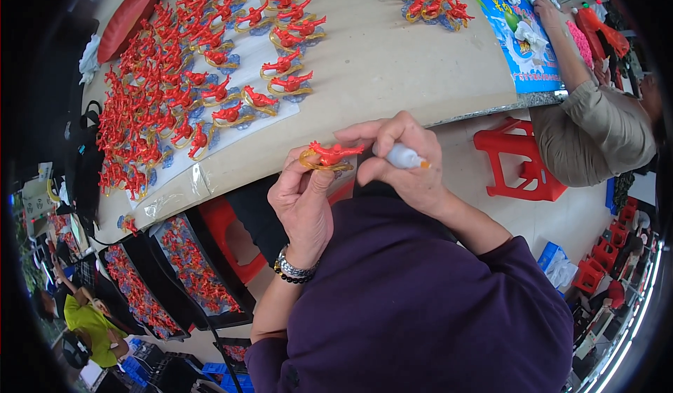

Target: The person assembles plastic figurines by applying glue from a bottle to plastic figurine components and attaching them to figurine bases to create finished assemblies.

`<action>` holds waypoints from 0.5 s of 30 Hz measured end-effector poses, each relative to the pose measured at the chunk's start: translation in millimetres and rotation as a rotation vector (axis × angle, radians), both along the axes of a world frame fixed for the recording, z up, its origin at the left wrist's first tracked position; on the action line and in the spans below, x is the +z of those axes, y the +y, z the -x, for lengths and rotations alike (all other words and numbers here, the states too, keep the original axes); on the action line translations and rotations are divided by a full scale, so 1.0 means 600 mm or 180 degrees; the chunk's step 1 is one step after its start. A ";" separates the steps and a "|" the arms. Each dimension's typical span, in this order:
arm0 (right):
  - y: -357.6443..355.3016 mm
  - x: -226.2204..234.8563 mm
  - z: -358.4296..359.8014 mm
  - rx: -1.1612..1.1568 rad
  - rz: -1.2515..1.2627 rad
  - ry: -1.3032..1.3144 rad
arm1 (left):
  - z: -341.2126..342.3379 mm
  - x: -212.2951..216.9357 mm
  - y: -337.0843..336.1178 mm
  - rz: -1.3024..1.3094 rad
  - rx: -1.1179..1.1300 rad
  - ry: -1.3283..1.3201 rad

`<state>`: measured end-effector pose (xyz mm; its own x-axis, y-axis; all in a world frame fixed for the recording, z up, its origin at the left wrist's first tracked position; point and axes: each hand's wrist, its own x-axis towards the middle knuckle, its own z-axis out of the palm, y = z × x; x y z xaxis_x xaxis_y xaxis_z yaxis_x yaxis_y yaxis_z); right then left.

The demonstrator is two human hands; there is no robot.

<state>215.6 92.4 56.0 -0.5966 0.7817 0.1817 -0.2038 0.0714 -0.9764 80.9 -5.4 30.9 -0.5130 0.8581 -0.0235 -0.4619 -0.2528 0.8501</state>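
Just off the table's front edge, my left hand (303,207) pinches a small red figurine (332,153) with an amber curved base between thumb and fingers. My right hand (419,169) is beside it, with a small white squeeze bottle (402,156) with an orange tip held in the palm. The tip points to the right, away from the figurine. The right thumb and index finger reach out close to the figurine's right end; whether they touch it I cannot tell.
Many similar red figurines (210,93) on blue and amber bases fill the left of the table (364,78); several more (434,2) stand far back. A red tray (130,20) lies far left. Black bins (193,263) of figurines sit below. Another person's arm (566,50) rests at right, near a red stool (519,158).
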 end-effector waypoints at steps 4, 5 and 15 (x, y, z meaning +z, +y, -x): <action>-0.008 0.000 0.009 0.0014 -0.0801 -0.0182 | -0.005 0.001 0.001 -0.0078 -0.0029 0.0018; -0.011 -0.001 0.011 -0.0024 -0.0795 -0.0196 | -0.005 0.001 0.002 -0.0165 -0.0041 0.0130; -0.016 0.003 0.014 0.0092 -0.0631 -0.0198 | -0.001 0.002 -0.005 0.0017 -0.0073 -0.0073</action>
